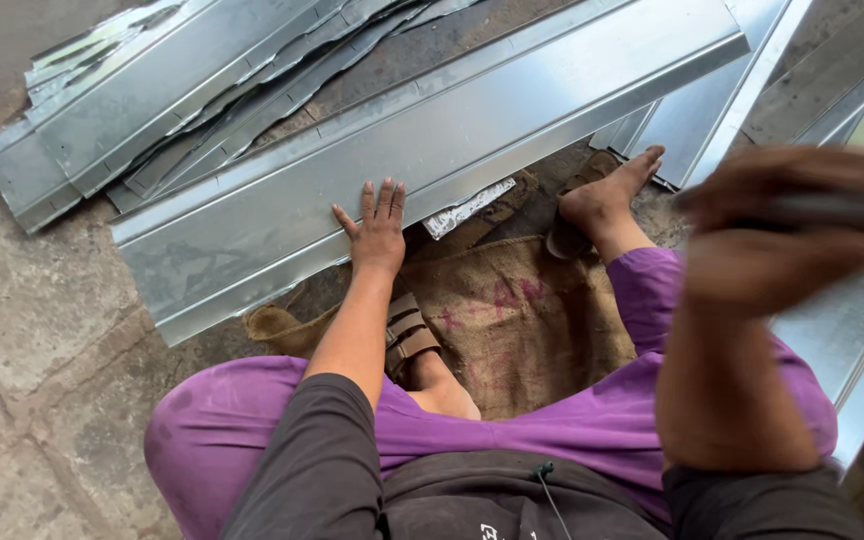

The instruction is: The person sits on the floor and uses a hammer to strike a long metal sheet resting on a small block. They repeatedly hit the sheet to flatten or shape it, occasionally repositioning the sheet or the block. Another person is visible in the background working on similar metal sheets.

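- The right hand (pixel 792 235) is showing raised and blurred, gripping a grey tool whose kind I cannot tell.
- The left hand (pixel 377 232) is pressing flat, fingers spread, on the metal sheet (pixel 432 160).
- The sheet is lying on the floor above the burlap sack (pixel 512 320), long axis running lower-left to upper-right, looking shiny, grey and folded along its edges.

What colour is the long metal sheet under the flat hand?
Shiny silver-grey, seen in the head view: the metal sheet under the left hand.
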